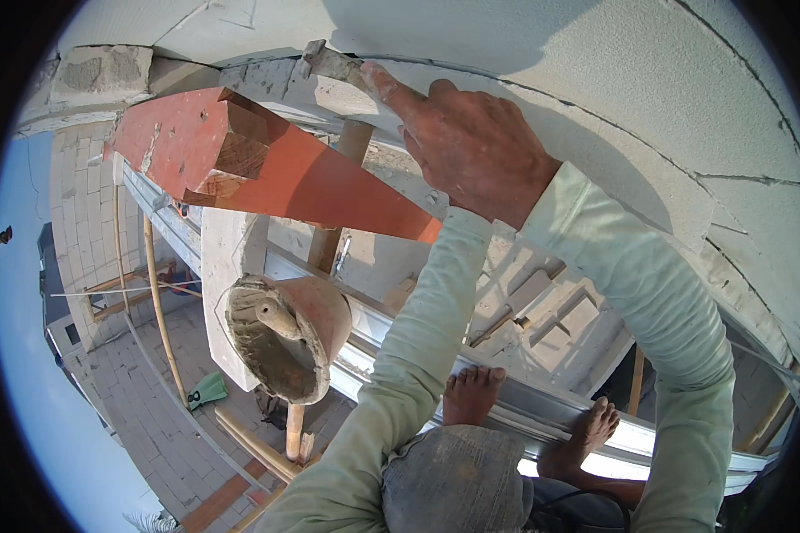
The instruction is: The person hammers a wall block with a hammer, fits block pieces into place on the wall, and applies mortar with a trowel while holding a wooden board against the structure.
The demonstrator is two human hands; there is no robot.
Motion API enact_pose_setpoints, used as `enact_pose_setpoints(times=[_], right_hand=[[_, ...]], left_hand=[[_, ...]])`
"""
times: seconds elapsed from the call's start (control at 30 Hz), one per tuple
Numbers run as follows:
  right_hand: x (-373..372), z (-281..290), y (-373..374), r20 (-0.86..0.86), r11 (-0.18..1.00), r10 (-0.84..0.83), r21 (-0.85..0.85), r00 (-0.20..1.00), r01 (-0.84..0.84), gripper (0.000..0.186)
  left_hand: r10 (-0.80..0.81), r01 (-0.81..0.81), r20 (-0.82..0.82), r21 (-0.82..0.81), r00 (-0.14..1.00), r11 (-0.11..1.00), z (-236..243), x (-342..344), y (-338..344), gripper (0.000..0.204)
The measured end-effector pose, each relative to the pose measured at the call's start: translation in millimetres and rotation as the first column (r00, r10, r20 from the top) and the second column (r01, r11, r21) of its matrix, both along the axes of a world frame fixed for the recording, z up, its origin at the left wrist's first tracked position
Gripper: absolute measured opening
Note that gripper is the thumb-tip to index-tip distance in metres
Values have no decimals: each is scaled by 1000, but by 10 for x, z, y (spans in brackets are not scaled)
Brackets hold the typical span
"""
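1. Grips a mortar-caked hand tool (336, 67) in the right hand (484, 147), mostly closed, with one digit stretched toward the tool's short crosswise end; cannot tell the exact kind of tool.
2. Holds the hand tool at the upper centre of the view, close to the pale block wall (613, 71) and just past the edge of a red-painted timber beam (302, 173).
3. Brings the left cuff up beside the right wrist, with the left hand mostly hidden there; cannot tell how far open, nor whether holding anything.
4. Wears pale green sleeves (409, 329) on both arms, reaching up from the lower edge in a narrowing wedge.
5. Has the red-painted timber beam slanting across the upper left, with bare brown wood at one end and chips in the paint.
6. Has a mortar-crusted bucket (329, 306) to the left of the left forearm, tilted in view beside a white block (225, 266), with wet grey mortar (289, 360) and a rounded wooden handle (278, 315) inside.
7. Rests bare feet (474, 395) on a pale metal rail (524, 422), well below the hands.
8. Shows bamboo poles (156, 311), grey paving (129, 382) and a crumpled green item (207, 391) far down on the left, with blue sky (22, 204) beyond.
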State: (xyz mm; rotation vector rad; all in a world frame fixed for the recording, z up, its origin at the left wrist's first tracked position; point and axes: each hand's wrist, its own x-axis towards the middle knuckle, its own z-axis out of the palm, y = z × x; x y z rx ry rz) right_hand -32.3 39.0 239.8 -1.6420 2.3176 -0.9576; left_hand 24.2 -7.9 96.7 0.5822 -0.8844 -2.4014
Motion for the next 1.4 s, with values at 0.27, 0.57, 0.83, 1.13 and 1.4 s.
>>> enact_pose_setpoints(times=[0.27, 0.57, 0.83, 1.13, 1.4], right_hand=[[-79, -181, -109, -113, 997, -14, 79, 994, 23, 57], [-62, -71, 44, -75, 998, -58, 2, 995, 58, 61], [-83, 32, 91, -120, 996, -90, 3, 989, 91, 59], [-111, -96, 26, -286, 999, -18, -52, 958, 3, 58], [-135, -10, 57, -166, 992, -45, 106, 985, 63, 54]], left_hand=[[-23, 23, 2, 3, 1000, 1000, -22, -31, 18, 71], [20, -20, 6, 23, 1000, 1000, 54, -2, 28, 68], [130, -22, 252, -391, 959, 920, -145, -45, -26, 86], [263, -187, 268, -279, 927, 942, 132, -74, 37, 77], [340, -133, 391, -468, 855, 874, -150, -187, 62, 114]])
